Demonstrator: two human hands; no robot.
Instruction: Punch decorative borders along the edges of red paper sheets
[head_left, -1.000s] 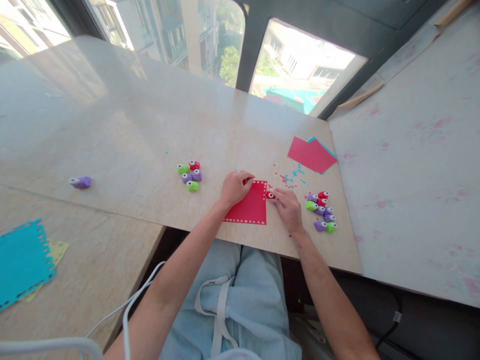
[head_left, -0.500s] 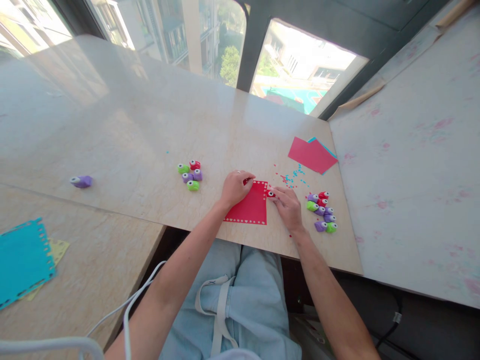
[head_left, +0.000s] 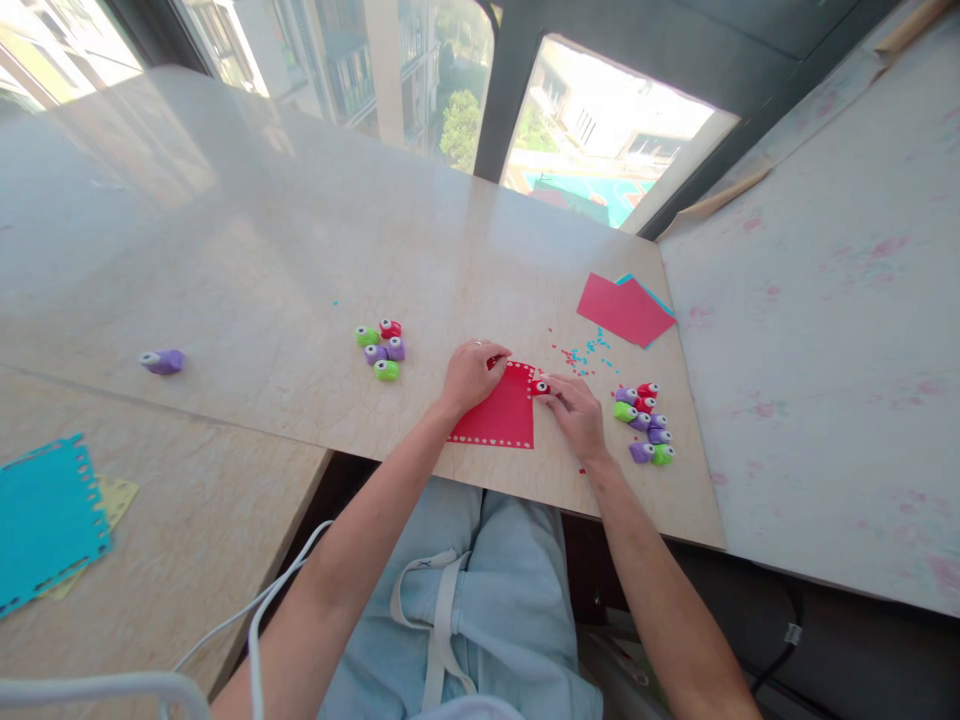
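A red sheet of paper (head_left: 496,412) lies on the table, with small shapes punched along its top, right and bottom edges. My left hand (head_left: 474,376) rests over its upper left part, the fingers closed on the top edge. At the right edge, my right hand (head_left: 574,408) grips a small red craft punch (head_left: 539,387), whose front meets the paper. Part of the sheet is hidden under my left hand and forearm.
Right of my right hand sit several craft punches (head_left: 643,424); another group (head_left: 382,350) stands to the left, and a purple punch (head_left: 163,362) farther left. Red and blue cutouts (head_left: 589,350) are scattered near red sheets (head_left: 625,308). A blue punched sheet (head_left: 52,520) lies far left.
The red punch has shifted slightly left onto the sheet's right edge and turned a little in my right hand. My left hand stays where it was.
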